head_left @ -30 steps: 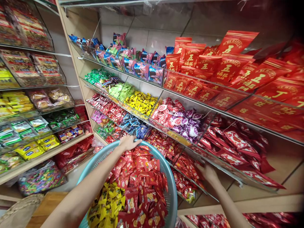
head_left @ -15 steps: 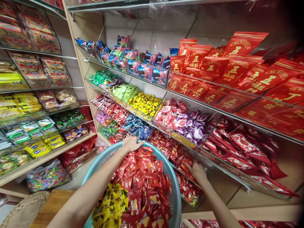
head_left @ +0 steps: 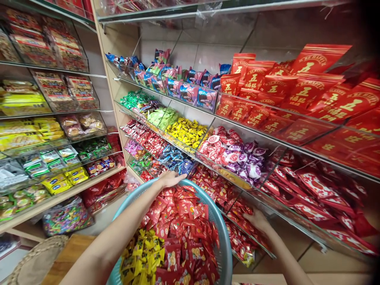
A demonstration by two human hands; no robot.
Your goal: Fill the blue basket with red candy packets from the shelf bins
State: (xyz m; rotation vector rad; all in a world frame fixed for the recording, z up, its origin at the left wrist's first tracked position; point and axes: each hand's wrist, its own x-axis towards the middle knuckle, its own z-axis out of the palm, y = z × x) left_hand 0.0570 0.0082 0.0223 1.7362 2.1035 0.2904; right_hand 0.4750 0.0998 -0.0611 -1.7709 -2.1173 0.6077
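Note:
A large blue-green plastic basket (head_left: pixel 226 237) stands low in front of me. It holds small red candy packets (head_left: pixel 192 221) with orange pictures and, at its left, yellow packets (head_left: pixel 144 257). My left hand (head_left: pixel 170 180) is closed over the basket's far rim. Beyond the basket, to the right, my right hand (head_left: pixel 257 220) is at a shelf tray with similar red packets (head_left: pixel 237 208). Its visible fingers are stretched out against these packets; the remaining fingers are partly hidden. The packets spread along the tray behind its clear front edge.
Sloped shelves with clear fronts hold yellow sweets (head_left: pixel 187 132), red and purple wrapped sweets (head_left: pixel 249 158) and big red bags (head_left: pixel 305 89). Another rack (head_left: pixel 53 152) stands at the left. Below it are a bag of colourful sweets (head_left: pixel 68 215), a woven round (head_left: pixel 38 257) and a wooden surface (head_left: pixel 69 257).
My view has turned slightly left. My right hand has moved a little to the right along the tray, where red packets now reach further right. My left hand stays on the basket rim.

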